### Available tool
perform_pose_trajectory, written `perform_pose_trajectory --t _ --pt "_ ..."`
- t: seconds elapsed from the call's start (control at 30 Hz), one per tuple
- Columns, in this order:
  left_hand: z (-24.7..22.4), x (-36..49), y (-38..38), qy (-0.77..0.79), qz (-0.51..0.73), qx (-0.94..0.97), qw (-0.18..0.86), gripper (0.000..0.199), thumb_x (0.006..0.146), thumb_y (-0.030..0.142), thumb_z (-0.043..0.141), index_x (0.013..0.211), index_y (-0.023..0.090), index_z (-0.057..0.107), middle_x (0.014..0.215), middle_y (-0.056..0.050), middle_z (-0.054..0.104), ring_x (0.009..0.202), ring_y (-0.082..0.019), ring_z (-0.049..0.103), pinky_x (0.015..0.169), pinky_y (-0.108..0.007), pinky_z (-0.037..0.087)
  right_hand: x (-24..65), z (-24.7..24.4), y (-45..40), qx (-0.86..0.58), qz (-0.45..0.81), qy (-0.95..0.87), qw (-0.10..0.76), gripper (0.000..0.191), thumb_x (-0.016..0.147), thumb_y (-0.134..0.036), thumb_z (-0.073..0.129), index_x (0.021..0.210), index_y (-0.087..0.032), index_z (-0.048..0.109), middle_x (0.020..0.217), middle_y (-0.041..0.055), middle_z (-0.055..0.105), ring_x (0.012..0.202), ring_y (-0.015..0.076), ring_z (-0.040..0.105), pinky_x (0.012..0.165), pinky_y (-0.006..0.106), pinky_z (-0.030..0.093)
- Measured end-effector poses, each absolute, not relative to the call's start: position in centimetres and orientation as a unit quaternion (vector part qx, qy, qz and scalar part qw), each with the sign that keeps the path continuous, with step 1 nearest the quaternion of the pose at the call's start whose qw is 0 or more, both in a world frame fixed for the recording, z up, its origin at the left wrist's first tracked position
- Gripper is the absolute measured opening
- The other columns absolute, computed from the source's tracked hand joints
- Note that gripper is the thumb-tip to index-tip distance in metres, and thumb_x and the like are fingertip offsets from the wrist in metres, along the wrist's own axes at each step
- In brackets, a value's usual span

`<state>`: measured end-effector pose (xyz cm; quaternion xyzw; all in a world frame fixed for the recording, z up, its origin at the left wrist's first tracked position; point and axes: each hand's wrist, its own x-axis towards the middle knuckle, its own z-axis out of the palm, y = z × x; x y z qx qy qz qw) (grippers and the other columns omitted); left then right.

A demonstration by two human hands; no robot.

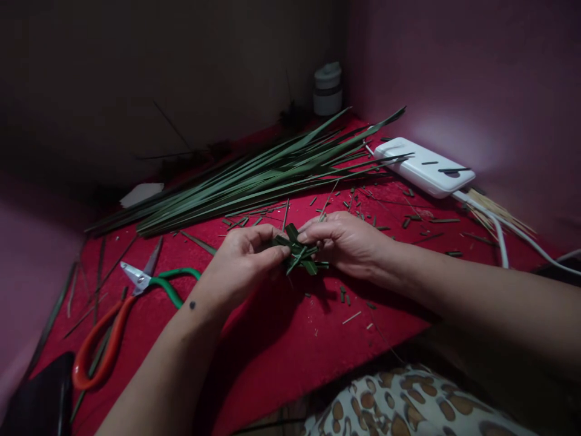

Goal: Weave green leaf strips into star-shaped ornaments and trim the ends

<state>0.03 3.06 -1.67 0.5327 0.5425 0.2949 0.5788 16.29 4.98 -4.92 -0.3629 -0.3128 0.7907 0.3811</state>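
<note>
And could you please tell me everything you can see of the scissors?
The scissors lie open on the red surface, to the left of the person's left hand. Their short, silvery blades look metallic and are spread apart, pointing away from the person. One looped handle is orange, the other green; both look plastic-coated. A dark leaf strip shows through the orange loop. The left arm hides part of the green handle; whether they touch is unclear.
</note>
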Motion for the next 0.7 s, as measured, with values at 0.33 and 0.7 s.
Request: perform_pose_trajectory --t 0.33,0.7 --pt "-1.87 -0.86 3.4 0.501 0.266 0.55 0.613 0.009 0.073 0.021 0.066 0.074 0.013 0.062 0.065 -0.001 0.06 0.057 -0.01 0.052 0.051 -0.021 0.038 16.61 -5.09 4.87 -0.331 0.794 -0.351 0.369 0.008 0.06 -0.008 0.057 0.052 -0.011 0.059 0.047 -0.0004 0.053 0.044 0.0088 0.049 0.044 0.02 0.04" --pt "-2.27 -0.56 3.43 0.476 0.343 0.5 0.637 0.022 0.07 0.013 0.069 0.086 0.016 0.053 0.073 0.002 0.058 0.054 -0.008 0.055 0.046 -0.019 0.044 16.59 -5.39 5.12 -0.324 0.812 -0.327 0.358 0.007 0.061 -0.007 0.057 0.057 -0.01 0.062 0.048 0.0005 0.054 0.044 0.0084 0.049 0.044 0.02 0.04"
